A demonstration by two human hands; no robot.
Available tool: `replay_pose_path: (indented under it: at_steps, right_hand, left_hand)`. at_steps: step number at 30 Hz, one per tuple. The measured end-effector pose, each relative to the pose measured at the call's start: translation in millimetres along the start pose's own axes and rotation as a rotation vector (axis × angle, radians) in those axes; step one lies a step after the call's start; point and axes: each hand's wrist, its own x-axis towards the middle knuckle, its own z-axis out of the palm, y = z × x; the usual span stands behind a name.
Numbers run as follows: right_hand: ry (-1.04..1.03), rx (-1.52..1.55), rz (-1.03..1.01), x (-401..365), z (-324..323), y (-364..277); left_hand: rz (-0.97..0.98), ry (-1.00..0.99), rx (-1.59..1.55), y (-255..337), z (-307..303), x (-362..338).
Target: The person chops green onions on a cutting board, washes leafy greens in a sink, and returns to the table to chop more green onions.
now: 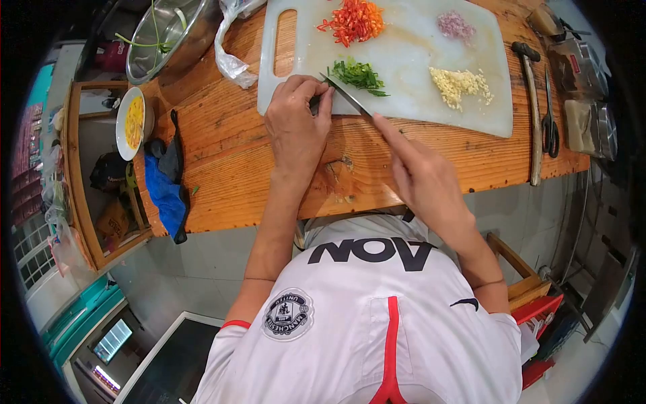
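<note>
My right hand (427,175) is closed round the handle of a kitchen knife (348,98), index finger stretched toward the blade. The blade slants up and left over the near edge of a white cutting board (404,74), its tip beside my left fingers. My left hand (297,111) is closed at the board's front left, thumb and fingers curled together; what they grip is hidden. Chopped greens (360,75) lie just beyond the blade. Diced red and orange pepper (352,21), minced garlic (460,87) and minced purple onion (456,26) form separate piles on the board.
On the wooden table (235,155) stand a metal bowl (171,40) with green stalks, a plastic bag (233,64) and a white bowl (132,124) of yellow food. A blue and black cloth (165,185) hangs over the left edge. Scissors (550,128), a wooden-handled tool (534,114) and containers (584,124) sit right.
</note>
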Motion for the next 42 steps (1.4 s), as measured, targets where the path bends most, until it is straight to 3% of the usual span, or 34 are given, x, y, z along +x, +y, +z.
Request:
replay_pose_path:
  at_steps: [4,16,22,25,31,37,42]
  right_hand:
    - [0.027,0.121,0.031,-8.0,-12.7,-1.1]
    - [-0.029,-0.092,0.023,15.4,15.9,-10.3]
    - [-0.091,0.072,0.093,-12.4,-20.3,-5.8]
    - [0.044,0.145,0.068,-11.6,-20.2,-3.8]
    - [-0.032,0.045,0.023,1.6,-5.4,-9.3]
    - [0.003,-0.049,-0.026,20.6,16.1,-8.1]
    - [-0.068,0.041,0.047,-9.1,-20.0,-7.3]
  left_hand:
    - [-0.002,-0.004,-0.026,1.4,1.5,-2.0]
    - [0.036,0.026,0.04,2.1,1.3,-2.4]
    - [-0.012,0.008,-0.004,2.4,-1.1,-4.6]
    - [-0.025,0.014,0.02,2.4,0.3,-4.1]
    - [0.024,0.037,0.043,-2.2,-0.4,-2.5]
    - [-0.06,0.003,-0.025,0.4,-1.6,-3.0]
    - [-0.054,0.016,-0.044,-2.4,-0.9,-3.5]
